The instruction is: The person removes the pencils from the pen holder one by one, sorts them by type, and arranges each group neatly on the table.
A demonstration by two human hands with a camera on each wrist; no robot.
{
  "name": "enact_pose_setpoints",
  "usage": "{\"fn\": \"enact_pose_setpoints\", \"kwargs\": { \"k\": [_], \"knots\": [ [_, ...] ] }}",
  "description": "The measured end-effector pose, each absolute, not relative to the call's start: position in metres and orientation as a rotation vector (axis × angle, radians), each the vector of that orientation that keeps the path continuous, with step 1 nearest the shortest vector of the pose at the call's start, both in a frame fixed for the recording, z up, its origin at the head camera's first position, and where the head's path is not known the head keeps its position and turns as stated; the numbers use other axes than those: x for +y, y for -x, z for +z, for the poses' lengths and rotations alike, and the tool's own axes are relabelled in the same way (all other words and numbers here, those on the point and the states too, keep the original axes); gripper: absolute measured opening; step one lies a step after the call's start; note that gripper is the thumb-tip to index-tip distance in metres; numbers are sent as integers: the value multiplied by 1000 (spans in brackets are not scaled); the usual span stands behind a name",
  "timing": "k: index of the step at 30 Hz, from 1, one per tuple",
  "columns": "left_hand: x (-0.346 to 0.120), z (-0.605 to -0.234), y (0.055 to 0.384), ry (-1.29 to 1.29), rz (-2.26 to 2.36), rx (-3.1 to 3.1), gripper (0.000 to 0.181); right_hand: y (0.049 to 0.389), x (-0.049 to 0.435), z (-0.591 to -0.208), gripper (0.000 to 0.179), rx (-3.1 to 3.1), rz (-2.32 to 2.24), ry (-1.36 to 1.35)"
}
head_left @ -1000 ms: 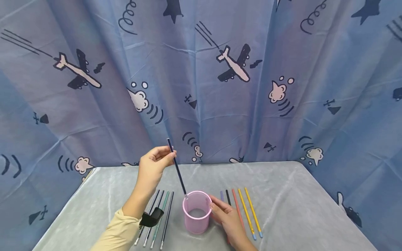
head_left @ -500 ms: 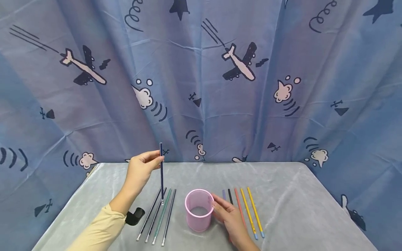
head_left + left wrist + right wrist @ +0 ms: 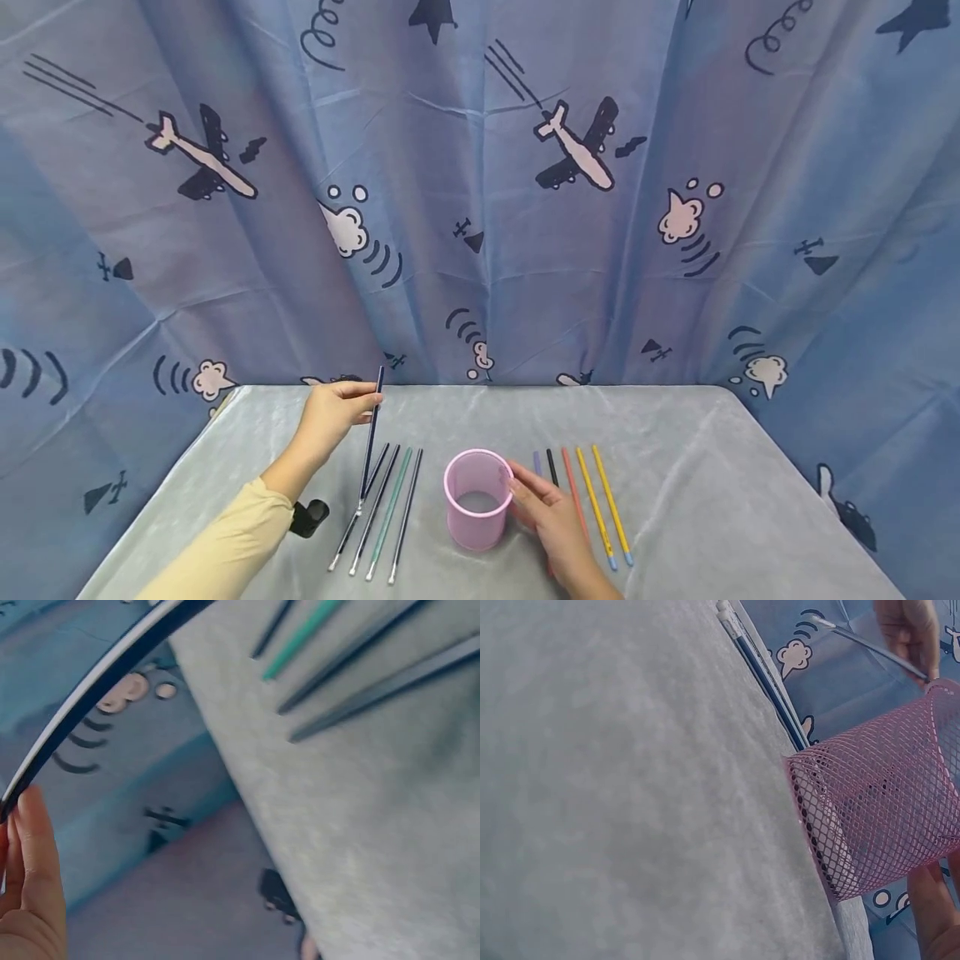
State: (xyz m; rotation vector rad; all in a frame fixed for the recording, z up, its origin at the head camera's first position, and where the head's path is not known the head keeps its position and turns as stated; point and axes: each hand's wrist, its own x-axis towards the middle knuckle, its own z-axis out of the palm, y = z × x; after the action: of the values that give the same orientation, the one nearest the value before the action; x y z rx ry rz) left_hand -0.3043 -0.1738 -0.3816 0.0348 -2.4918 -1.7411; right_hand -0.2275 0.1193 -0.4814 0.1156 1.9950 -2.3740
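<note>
In the head view my left hand (image 3: 330, 421) pinches a dark blue pencil (image 3: 371, 450) near its top. The pencil points downward, its white eraser end over the leftmost pencil of a row (image 3: 372, 521); whether they touch I cannot tell. That row has dark pencils and one green one, erasers toward me. In the left wrist view the held pencil (image 3: 97, 682) runs up from the fingertips. My right hand (image 3: 555, 525) holds the right side of a pink mesh pencil cup (image 3: 476, 531), thumb at the rim. The cup stands upright with nothing visible inside.
Right of the cup lie a purple, a black, a red (image 3: 573, 487) and two yellow pencils (image 3: 611, 504), partly behind my right hand. A grey cloth covers the table (image 3: 712, 500). A blue patterned curtain (image 3: 420, 167) hangs behind its far edge.
My left hand has carried the pencil left from the cup's rim, then lowered it over the left row. My right hand still holds the cup in place.
</note>
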Motion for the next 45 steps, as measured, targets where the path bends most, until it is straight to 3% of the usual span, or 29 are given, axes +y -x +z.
{"fn": "enact_pose_setpoints", "kwargs": {
  "k": [21,45],
  "knots": [
    [-198,-429,318,-199,-1745,-2766,31,228,119,-479,53,2014,-2334,-137],
    [-201,-461,319,-309,-1689,-2822,19,229,120,-479,51,2012,-2340,-134]
  ]
}}
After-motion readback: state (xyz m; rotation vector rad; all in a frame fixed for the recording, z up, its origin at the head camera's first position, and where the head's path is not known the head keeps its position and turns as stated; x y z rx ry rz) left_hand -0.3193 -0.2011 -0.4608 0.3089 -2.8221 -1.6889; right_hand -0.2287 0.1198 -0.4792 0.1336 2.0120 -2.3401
